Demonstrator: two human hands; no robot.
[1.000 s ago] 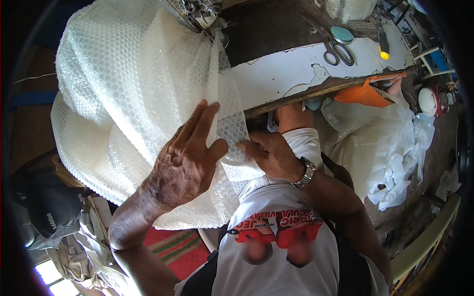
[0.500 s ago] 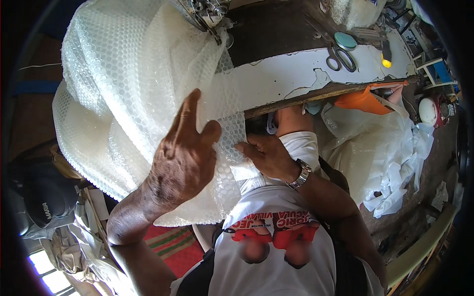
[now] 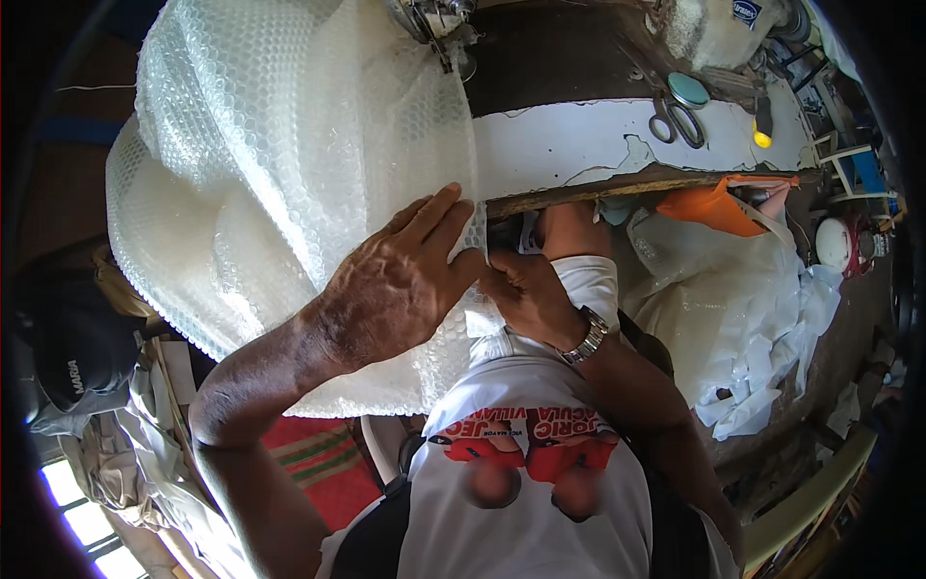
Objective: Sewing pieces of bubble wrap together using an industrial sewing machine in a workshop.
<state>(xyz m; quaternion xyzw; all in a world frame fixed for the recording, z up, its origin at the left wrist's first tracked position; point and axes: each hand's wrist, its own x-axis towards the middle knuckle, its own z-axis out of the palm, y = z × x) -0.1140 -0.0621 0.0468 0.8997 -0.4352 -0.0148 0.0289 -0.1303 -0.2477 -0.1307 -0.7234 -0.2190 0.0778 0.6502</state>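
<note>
A large sheet of clear bubble wrap (image 3: 260, 125) drapes over the left of the work table and hangs down toward my lap. Its upper right edge lies under the metal foot of what looks like a sewing machine (image 3: 431, 21). My left hand (image 3: 400, 275) rests on the sheet near its right edge, fingers stretched out and thumb pointing at the other hand. Just beside that thumb, my right hand (image 3: 538, 297), with a metal watch on the wrist, pinches the wrap's edge. Its fingertips are partly hidden.
Black-handled scissors (image 3: 677, 124), a round teal-lidded container (image 3: 688, 91) and a yellow-ended tool (image 3: 763, 121) lie on the worn white table top (image 3: 559, 140). An orange pouch (image 3: 714, 207) hangs below its edge. More plastic sheeting (image 3: 714, 299) is heaped at the right.
My left hand has moved right, toward the wrap's edge and my right hand. The wrap's right edge now looks straighter and folded over. The view has shifted slightly.
</note>
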